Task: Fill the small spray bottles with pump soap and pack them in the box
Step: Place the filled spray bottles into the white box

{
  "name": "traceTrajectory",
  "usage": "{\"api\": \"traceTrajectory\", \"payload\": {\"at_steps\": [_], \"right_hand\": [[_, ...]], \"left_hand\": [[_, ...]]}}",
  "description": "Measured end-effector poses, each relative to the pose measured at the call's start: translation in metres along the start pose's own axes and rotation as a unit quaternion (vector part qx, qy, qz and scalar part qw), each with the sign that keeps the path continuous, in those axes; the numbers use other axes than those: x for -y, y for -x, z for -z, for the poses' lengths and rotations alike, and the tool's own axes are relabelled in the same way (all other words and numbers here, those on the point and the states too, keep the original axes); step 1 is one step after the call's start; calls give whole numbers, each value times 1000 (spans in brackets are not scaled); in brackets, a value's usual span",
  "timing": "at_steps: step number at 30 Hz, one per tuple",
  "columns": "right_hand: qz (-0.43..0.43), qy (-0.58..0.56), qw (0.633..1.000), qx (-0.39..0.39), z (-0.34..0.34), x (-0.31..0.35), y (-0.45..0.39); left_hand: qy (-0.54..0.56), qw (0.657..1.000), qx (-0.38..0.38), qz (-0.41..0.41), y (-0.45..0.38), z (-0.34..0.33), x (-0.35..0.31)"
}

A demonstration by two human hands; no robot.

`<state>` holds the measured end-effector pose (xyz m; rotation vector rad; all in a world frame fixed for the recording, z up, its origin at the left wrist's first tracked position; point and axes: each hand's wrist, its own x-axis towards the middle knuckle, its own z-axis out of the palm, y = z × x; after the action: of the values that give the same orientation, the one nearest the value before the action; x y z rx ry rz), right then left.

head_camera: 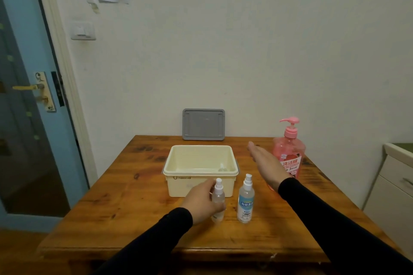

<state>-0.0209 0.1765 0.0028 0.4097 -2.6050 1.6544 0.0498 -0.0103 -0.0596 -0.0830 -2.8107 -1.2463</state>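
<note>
Nearest the camera, the left hand [202,202] grips the small clear plastic spray bottle [218,202] around its body where it stands upright on the brown wooden desk [125,196], just in front of the cream plastic box [199,172] and beside a taller blue-labelled clear spray bottle [245,201]. It looks light, smooth and easily tipped, so the mid-body seems the best hold. The right hand [266,163] hovers flat with straight fingers, holding nothing, near the pink pump soap bottle [289,151].
</note>
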Motion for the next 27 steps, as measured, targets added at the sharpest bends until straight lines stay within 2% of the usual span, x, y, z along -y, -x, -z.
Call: {"api": "traceTrajectory", "payload": {"at_steps": [12, 19, 27], "right_hand": [[-3, 7, 1000, 9, 0, -5, -3], [-5, -7, 1000, 12, -1, -7, -11], [-8, -9, 1000, 13, -2, -8, -28]], "left_hand": [[9, 1000, -12, -8, -4, 0, 4], [34, 999, -29, -16, -14, 32, -11], [55, 993, -93, -47, -43, 76, -34]]}}
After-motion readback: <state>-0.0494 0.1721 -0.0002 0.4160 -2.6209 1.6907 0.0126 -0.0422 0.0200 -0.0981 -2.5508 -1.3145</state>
